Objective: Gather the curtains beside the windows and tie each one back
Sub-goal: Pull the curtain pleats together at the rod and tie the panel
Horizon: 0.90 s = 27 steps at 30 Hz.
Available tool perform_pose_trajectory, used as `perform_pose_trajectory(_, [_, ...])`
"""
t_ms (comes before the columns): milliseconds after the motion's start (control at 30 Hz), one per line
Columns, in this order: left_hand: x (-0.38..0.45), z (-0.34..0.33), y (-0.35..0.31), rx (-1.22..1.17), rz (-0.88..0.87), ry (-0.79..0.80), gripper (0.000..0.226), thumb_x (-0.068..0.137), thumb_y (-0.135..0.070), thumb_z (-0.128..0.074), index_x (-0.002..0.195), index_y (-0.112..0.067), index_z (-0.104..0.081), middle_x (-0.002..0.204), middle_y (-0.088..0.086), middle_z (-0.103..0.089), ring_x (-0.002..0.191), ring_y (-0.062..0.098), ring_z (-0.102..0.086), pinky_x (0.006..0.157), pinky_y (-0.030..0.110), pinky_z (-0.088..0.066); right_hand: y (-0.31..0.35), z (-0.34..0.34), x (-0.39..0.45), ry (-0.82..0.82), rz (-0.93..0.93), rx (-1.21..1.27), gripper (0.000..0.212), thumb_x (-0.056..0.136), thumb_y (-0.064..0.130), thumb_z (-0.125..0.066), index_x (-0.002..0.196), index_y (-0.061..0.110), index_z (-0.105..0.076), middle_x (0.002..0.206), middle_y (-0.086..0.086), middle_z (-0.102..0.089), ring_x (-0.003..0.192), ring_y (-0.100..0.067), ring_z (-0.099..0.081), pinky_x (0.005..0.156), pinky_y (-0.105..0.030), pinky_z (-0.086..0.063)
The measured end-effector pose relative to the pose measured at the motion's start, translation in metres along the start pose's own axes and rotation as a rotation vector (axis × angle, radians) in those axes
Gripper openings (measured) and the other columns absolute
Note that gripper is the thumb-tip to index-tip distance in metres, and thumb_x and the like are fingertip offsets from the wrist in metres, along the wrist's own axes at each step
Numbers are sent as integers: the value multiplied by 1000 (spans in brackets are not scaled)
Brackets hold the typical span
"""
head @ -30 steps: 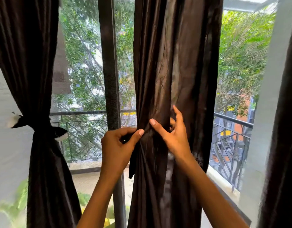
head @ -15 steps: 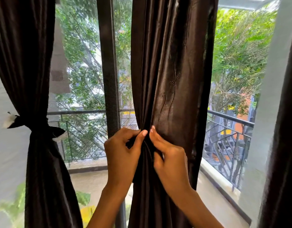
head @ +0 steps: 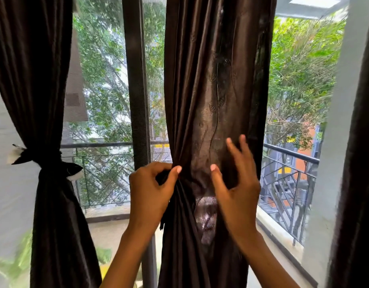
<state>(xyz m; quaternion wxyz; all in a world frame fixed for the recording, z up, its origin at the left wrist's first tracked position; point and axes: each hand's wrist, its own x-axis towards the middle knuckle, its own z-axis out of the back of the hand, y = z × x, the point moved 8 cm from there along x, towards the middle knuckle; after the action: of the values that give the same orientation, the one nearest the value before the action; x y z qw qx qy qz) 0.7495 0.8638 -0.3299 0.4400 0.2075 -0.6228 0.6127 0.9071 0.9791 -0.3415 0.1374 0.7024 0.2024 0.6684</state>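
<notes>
The middle curtain (head: 210, 100), dark brown and glossy, hangs in front of the window frame post (head: 136, 80), bunched at waist height. The left hand (head: 152, 190) pinches the gathered folds at its left edge between thumb and fingers; the right hand (head: 235, 183) is spread, fingers apart against the cloth's front. At far left, another curtain (head: 44, 215) is cinched by a dark tieback (head: 46, 161).
</notes>
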Motion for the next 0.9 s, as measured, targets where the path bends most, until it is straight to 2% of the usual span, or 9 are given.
perform_pose_trajectory(100, [1, -2, 4, -32, 27, 33, 3, 79, -17, -75, 78, -15, -77, 71, -10, -71, 70, -2, -65, 63, 13, -47, -23, -5, 12, -4, -193, 38, 84, 76, 22, -79, 146, 12, -34, 144, 0, -42, 132, -3, -40, 109, -26, -36])
perform_pose_trajectory(233, [-1, -5, -1, -14, -33, 32, 11, 79, -23, -73, 76, -14, -76, 68, -4, -69, 67, 4, -63, 62, 21, -47, -14, -15, 3, 34, -29, -38, 49, 77, -8, -67, 124, 6, -62, 110, 6, -62, 99, 11, -56, 85, 0, -41])
perform_pose_trajectory(333, [-5, -8, -5, -16, -72, 25, 15, 78, -28, -67, 77, -16, -76, 68, -6, -66, 66, 4, -62, 62, 25, -47, -2, -25, -11, 137, 18, -65, 50, 75, -1, -54, 122, 14, -64, 99, 0, -72, 78, 12, -56, 68, -6, -43])
perform_pose_trajectory(433, [-6, -10, -7, -10, -94, 29, 17, 80, -30, -64, 80, -18, -76, 67, -10, -64, 65, 1, -61, 59, 19, -45, 3, -36, -21, 254, 9, -62, 57, 73, 3, -49, 126, 21, -60, 114, 7, -66, 94, 0, -65, 81, -7, -46])
perform_pose_trajectory(500, [-7, -10, -8, -3, -97, 35, 16, 83, -29, -63, 80, -20, -76, 67, -11, -63, 67, -1, -60, 59, 12, -41, 5, -43, -29, 329, 26, -67, 64, 69, 2, -46, 130, 20, -56, 126, 14, -54, 110, -4, -59, 93, -12, -43])
perform_pose_trajectory(600, [-8, -12, -10, -8, -92, 40, 15, 87, -27, -66, 81, -18, -76, 68, -10, -63, 68, -1, -60, 59, 9, -39, 2, -49, -41, 414, 28, -85, 66, 72, 4, -44, 135, 22, -47, 135, 15, -46, 122, -3, -50, 101, -16, -40])
perform_pose_trajectory(767, [-7, -13, -7, -57, -57, 28, 5, 79, -21, -75, 80, -17, -76, 72, -8, -68, 69, 1, -63, 63, 15, -45, -1, -51, -39, 505, -36, 69, 52, 80, 24, -41, 130, 24, -55, 140, 9, -48, 123, 10, -46, 102, -9, -35])
perform_pose_trajectory(867, [-3, -10, 7, -135, 27, 11, 2, 78, -15, -76, 77, -16, -75, 72, -7, -71, 70, 4, -67, 66, 21, -50, -17, -40, -17, 381, -165, 191, 38, 85, 29, -61, 123, 28, -62, 144, 17, -40, 129, 9, -39, 107, -13, -31])
perform_pose_trajectory(900, [-2, -12, 11, -182, 65, 40, 2, 78, -17, -76, 77, -16, -75, 72, -5, -72, 72, 8, -69, 69, 26, -53, -26, -35, -8, 303, -212, 167, 50, 82, 38, -70, 129, 28, -56, 146, 20, -34, 135, 6, -32, 110, -15, -28])
